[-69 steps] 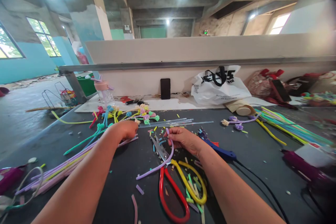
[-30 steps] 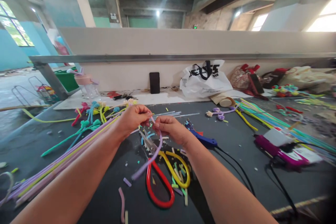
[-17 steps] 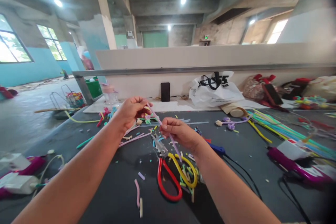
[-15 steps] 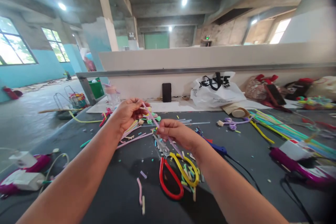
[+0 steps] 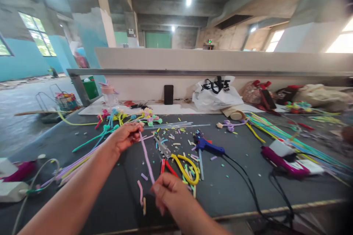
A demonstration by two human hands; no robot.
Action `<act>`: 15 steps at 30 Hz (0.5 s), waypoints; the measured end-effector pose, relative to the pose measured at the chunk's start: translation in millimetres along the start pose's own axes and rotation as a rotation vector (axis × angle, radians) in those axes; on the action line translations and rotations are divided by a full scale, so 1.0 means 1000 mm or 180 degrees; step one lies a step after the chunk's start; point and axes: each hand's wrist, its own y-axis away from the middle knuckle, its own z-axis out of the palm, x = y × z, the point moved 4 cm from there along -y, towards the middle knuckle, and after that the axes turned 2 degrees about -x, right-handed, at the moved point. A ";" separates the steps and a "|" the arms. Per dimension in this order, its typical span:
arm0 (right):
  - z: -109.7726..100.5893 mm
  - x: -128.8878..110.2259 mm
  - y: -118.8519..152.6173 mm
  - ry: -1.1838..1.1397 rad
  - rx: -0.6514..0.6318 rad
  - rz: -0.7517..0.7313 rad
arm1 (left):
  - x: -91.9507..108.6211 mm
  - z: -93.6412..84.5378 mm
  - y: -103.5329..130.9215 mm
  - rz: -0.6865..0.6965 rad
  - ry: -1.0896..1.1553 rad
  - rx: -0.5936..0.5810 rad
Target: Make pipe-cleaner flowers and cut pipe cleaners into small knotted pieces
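Note:
A lilac pipe cleaner (image 5: pixel 146 157) is stretched between my two hands over the dark table. My left hand (image 5: pixel 127 136) pinches its upper end, near the flower-like pipe cleaner pieces. Lower down and closer to me, my right hand (image 5: pixel 171 192) is closed on the other end. Just behind the right hand lie scissors (image 5: pixel 187 169) with one yellow and one red handle, their blades pointing away; my hand covers part of the red handle. Short cut pieces of pipe cleaner are scattered around the scissors.
A blue glue gun (image 5: pixel 211 147) with a black cable lies to the right. Long pipe cleaners (image 5: pixel 278 137) are bundled farther right, beside a purple power strip (image 5: pixel 284 161). A phone (image 5: pixel 168 94) and a white plastic bag (image 5: pixel 216 93) stand at the back.
My right hand has slid down along the pipe cleaner toward me, and its length now shows between my hands. The left hand has moved lower and left in view. The camera view has shifted.

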 end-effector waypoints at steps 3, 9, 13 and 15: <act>0.009 0.017 0.018 0.0942 -0.0685 -0.0170 | 0.005 -0.017 -0.004 -0.0170 0.0064 -0.0087; -0.036 0.001 0.036 0.2680 -0.0398 -0.0780 | -0.013 -0.032 -0.003 -0.0639 -0.0066 -0.0330; -0.075 -0.033 0.027 0.3266 0.0832 -0.0688 | -0.031 -0.027 -0.003 -0.0622 -0.0522 -0.0510; -0.080 -0.037 0.016 0.3612 0.0809 -0.0464 | -0.038 -0.024 -0.002 -0.0575 -0.0762 -0.0514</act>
